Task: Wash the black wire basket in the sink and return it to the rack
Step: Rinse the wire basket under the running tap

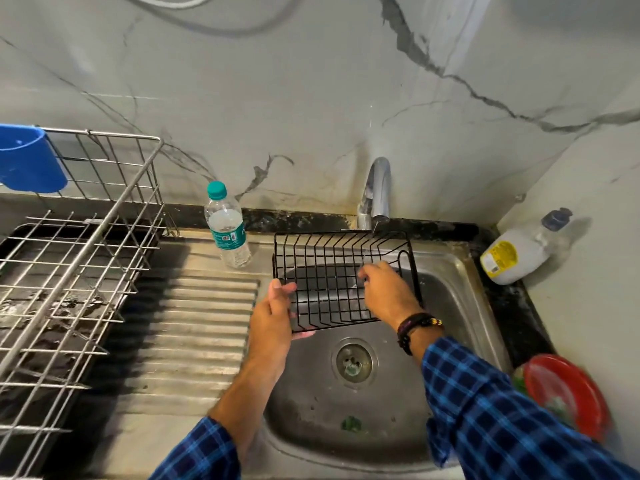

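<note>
The black wire basket point(329, 271) hangs over the steel sink point(446, 271), just under the chrome tap point(377, 188). A thin stream of water falls from the tap onto its far right part. My left hand point(273, 313) grips the basket's near left corner, thumb on top and fingers beneath. My right hand point(388, 292) lies inside the basket on its right side, fingers bent onto the wires where the water lands. The silver dish rack point(79, 265) stands on the counter at the left.
A water bottle with a teal cap point(227, 225) stands on the ribbed drainboard point(194, 327) beside the basket. A white soap bottle point(519, 251) lies at the back right corner. A red plate point(568, 393) sits right of the sink. A blue cup point(29, 157) hangs on the rack.
</note>
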Demonstrator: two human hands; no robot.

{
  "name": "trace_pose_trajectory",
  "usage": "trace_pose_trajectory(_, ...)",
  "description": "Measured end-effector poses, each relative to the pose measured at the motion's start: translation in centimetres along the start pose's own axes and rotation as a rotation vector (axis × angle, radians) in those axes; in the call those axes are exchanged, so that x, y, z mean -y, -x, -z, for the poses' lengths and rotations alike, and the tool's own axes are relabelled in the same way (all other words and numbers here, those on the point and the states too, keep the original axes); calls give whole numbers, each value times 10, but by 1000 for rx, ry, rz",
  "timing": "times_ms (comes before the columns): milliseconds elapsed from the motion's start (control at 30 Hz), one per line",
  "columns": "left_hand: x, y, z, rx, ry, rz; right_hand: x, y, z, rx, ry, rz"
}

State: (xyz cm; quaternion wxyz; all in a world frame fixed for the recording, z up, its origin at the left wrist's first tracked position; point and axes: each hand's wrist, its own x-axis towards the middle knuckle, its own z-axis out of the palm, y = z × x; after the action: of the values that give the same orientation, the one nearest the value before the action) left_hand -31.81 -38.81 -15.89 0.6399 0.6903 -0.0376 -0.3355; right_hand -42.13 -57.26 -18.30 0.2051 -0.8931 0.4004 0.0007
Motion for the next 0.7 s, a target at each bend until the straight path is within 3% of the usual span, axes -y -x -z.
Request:
trace_pose_trajectory(133,0,-4,-4,42,23,24,1,-3,14,13,7,189)
trace_pose_trajectory(233,1,-4,-8,68,-7,-10,-4,-5,17,102,-101,86)
trace_pose_trajectory(300,5,-3,-10,80,-11,-23,-11,-13,18,5,-111,34)
trace_pose_trajectory(367,8,-3,-11,82,20,3,-16,-17,20,-60,-34,66)
trace_pose_trajectory(500,15,-10,-11,72,73,39,-17,-8,11,80,-21,181)
trace_pose_trajectory(600,16,-14,-9,68,86,46,-17,-4,7,117,-21,156)
trace_pose_trajectory(700,11,-15,-8,87,78,32,-11,-6,13,24,33,140)
